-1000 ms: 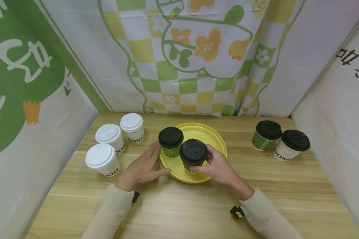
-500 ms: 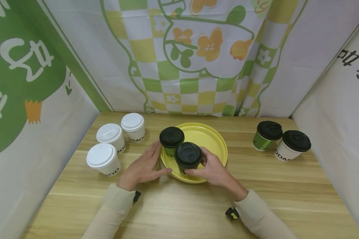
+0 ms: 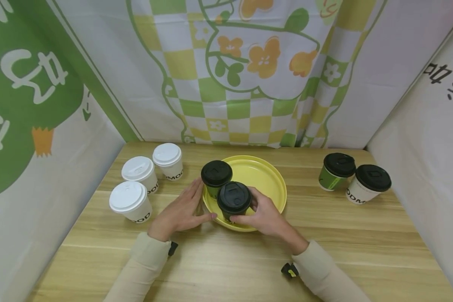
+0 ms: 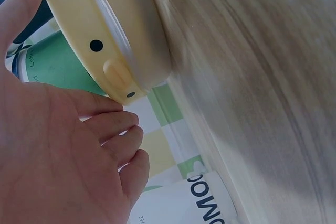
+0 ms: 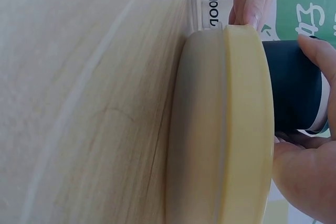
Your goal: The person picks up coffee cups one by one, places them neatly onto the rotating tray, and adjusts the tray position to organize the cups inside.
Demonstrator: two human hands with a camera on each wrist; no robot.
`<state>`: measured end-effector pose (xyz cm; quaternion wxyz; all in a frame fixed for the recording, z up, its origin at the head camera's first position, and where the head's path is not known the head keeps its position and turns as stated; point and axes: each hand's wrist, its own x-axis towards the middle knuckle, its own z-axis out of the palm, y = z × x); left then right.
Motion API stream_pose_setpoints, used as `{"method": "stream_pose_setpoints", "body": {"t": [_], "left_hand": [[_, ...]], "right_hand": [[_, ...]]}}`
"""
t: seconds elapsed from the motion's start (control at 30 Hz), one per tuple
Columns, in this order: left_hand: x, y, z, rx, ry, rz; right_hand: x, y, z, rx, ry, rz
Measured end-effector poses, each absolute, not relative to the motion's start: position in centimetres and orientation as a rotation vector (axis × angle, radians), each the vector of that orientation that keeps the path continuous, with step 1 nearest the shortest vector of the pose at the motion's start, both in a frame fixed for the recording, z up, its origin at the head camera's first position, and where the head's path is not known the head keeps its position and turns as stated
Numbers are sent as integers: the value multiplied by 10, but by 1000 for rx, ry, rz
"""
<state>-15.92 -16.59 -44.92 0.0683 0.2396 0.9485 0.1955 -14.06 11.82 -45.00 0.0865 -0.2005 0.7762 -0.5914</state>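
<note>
My right hand (image 3: pixel 267 214) grips a dark paper coffee cup (image 3: pixel 234 199) with a black lid, near the front left of a round yellow tray (image 3: pixel 269 178). Thumb and fingers wrap the cup's sides, and in the right wrist view the dark cup (image 5: pixel 291 85) stands upright at the tray's rim. Just behind it on the tray is a green coffee cup (image 3: pixel 216 174), also black-lidded and partly hidden. My left hand (image 3: pixel 179 213) touches the tray's left edge with extended fingers and thumb. Two black eyes and a beak (image 4: pixel 118 74) decorate the tray's side in the left wrist view.
Three white cups with white lids (image 3: pixel 130 199) stand on the left of the wooden table (image 3: pixel 219 268). To the right are a green cup (image 3: pixel 332 174) and a white cup (image 3: pixel 364 186), both black-lidded. A patterned curtain (image 3: pixel 241 92) hangs behind the table.
My right hand has moved the dark cup left and slightly toward me on the tray, closer to the green cup. The left hand stays at the tray's edge.
</note>
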Motion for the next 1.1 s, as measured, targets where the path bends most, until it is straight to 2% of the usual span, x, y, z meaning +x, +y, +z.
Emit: {"method": "stream_pose_setpoints", "body": {"t": [0.43, 1.1], "left_hand": [[-160, -166, -450, 723, 2861, 597], [-159, -166, -451, 726, 2860, 576]], "right_hand": [[-139, 130, -448, -591, 2408, -1644], [-123, 234, -436, -345, 2717, -1446]]}}
